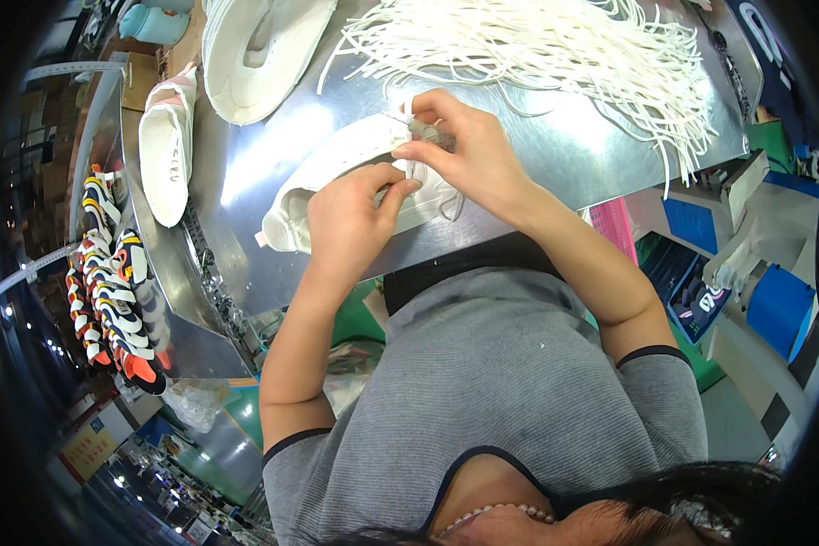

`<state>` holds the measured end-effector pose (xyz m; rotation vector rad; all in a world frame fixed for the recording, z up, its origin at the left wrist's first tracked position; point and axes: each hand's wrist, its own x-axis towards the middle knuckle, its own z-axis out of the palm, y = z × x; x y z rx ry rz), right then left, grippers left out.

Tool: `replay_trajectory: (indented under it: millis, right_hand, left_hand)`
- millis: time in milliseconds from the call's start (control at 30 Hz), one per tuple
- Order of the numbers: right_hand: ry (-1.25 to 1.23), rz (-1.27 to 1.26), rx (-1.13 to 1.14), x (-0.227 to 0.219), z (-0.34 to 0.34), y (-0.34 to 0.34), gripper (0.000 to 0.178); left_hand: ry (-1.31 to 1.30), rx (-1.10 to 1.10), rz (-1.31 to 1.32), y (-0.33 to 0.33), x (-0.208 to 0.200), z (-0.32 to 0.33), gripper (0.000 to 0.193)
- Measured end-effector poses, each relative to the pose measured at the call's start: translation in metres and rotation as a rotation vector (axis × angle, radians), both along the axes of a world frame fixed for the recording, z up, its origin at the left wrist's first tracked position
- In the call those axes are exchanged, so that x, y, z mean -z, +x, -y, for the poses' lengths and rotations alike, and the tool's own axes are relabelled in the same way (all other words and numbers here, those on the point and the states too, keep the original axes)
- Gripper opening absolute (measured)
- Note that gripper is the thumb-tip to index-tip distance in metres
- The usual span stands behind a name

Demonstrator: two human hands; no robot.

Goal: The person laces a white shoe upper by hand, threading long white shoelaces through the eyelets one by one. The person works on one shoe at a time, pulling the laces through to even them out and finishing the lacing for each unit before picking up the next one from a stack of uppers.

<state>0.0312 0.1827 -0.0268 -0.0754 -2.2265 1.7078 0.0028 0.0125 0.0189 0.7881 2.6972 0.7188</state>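
A white shoe upper (287, 218) lies on the metal table in front of me, its toe turned away to the right. My left hand (350, 214) reaches over its opening, thumb and fingers pinched at the lacing edge. Exactly what sits between those fingertips is partly hidden. My right hand (473, 150) is closed around a bunched greyish lace (433, 136) above the lacing area. A thin loop of lace (450, 207) hangs over the near side of the upper.
White laces (537, 55) spread over the far side of the metal table (555, 164). Stacked white uppers (268, 59) and a pinkish-white stack (166, 155) stand at the left. Colourful shoes (114, 282) sit lower left. Blue bins (778, 309) are at the right.
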Motion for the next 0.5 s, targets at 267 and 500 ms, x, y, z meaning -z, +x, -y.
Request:
replay_trajectory:
  millis: [267, 500]
  right_hand:
    - [-0.004, 0.295, -0.198, -0.007, -0.011, 0.060, 0.016]
    - [0.016, 0.306, -0.207, -0.007, -0.011, 0.056, 0.016]
  left_hand:
    - [0.129, -0.067, 0.313, -0.016, 0.009, 0.003, 0.022]
    - [0.136, -0.069, 0.331, -0.017, 0.010, 0.004, 0.021]
